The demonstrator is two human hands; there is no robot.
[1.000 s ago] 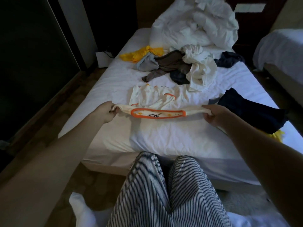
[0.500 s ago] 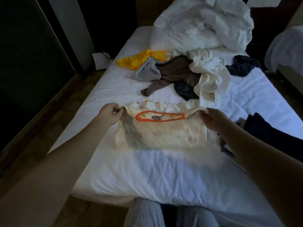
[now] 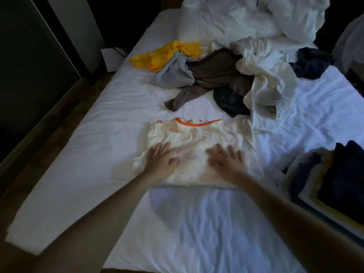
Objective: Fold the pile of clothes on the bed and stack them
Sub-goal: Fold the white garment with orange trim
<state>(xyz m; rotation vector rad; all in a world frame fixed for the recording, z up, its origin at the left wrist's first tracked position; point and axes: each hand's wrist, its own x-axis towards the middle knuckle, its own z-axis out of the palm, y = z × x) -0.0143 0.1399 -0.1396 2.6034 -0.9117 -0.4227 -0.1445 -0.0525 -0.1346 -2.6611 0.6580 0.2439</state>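
Observation:
A cream shirt with an orange collar (image 3: 197, 134) lies flat on the white bed (image 3: 98, 164), collar at the far side. My left hand (image 3: 161, 159) presses flat on its left half with fingers spread. My right hand (image 3: 226, 159) presses flat on its right half the same way. Beyond the shirt lies the unfolded pile (image 3: 212, 75): a yellow garment, a grey one, a brown one, a dark one and a white one. A stack of folded dark clothes (image 3: 334, 174) sits at the bed's right edge.
A crumpled white duvet (image 3: 252, 18) fills the head of the bed. A dark blue garment (image 3: 311, 62) lies at the far right. The floor and a dark wall run along the bed's left side.
My hands held the shirt up by its shoulders, laid it down on the bed, let go, and now rest flat on it. The view has tilted further over the bed.

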